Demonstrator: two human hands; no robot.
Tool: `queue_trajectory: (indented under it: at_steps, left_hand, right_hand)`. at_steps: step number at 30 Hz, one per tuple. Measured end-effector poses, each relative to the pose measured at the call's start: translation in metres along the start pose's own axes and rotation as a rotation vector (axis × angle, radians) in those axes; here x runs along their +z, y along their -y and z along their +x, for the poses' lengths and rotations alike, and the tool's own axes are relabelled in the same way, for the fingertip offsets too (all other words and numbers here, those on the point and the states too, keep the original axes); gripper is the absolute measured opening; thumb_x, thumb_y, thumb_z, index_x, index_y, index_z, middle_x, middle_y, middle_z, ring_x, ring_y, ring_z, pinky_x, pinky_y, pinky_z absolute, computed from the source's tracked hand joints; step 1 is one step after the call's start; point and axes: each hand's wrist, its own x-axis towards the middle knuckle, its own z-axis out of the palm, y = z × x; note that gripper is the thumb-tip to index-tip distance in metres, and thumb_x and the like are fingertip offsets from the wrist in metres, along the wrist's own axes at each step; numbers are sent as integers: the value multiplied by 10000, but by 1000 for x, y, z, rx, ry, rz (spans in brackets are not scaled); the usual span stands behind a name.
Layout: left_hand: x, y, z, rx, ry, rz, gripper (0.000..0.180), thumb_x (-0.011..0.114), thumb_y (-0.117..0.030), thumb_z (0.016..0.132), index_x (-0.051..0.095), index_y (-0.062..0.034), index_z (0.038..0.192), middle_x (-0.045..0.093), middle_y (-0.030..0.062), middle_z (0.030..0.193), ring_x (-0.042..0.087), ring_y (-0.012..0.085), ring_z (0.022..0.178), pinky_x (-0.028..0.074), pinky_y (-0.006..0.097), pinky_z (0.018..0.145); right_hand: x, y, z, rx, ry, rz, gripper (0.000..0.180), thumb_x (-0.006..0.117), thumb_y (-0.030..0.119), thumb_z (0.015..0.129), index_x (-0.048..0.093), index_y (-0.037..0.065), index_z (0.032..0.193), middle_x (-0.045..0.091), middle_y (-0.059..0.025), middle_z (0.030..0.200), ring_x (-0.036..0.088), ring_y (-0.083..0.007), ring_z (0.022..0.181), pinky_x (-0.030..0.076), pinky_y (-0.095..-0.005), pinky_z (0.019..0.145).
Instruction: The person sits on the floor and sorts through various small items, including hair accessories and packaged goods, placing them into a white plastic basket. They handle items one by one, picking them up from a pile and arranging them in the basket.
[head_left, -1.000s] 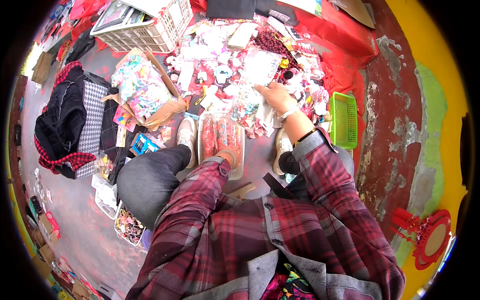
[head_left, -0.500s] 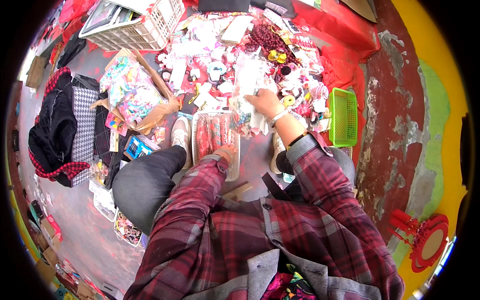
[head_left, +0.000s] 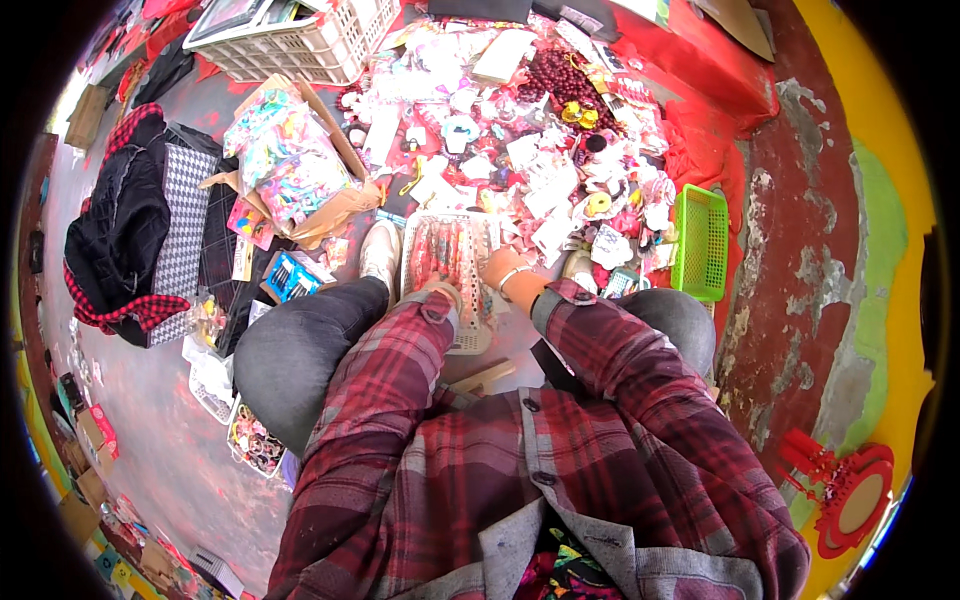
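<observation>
Both hands work at a white plastic basket (head_left: 470, 344) standing on the floor between the person's shoes.
The left hand (head_left: 439, 285) reaches in over the red, clear-wrapped packets (head_left: 436, 246) lying in the basket, its fingers partly hidden; I cannot tell whether it grips one. The right hand (head_left: 504, 266) is at the basket's right side, fingers partly curled, its hold likewise unclear. A cardboard box (head_left: 327, 219) of colourful packets stands to the left, a green basket (head_left: 701, 246) to the right.
</observation>
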Motion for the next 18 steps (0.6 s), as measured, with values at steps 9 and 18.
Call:
queue_trajectory:
  at_steps: [9,18]
  left_hand:
    - [-6,-3,1,-13,72,-51,572,497,-436,857,403,-187,1363,302,25,1478,221,211,1376,198,493,1054]
    - [-11,-6,1,-70,146,30,640,480,-450,861,327,-194,1427,288,14,1489,208,215,1385,173,548,1059]
  right_hand:
    - [13,0,18,-221,135,-149,461,498,362,843,636,-12,1076,610,-218,1123,594,-359,1041,466,-415,898]
    - [22,-7,26,168,-40,291,431,496,343,843,643,5,1066,609,-229,1122,586,-362,1070,470,-426,894]
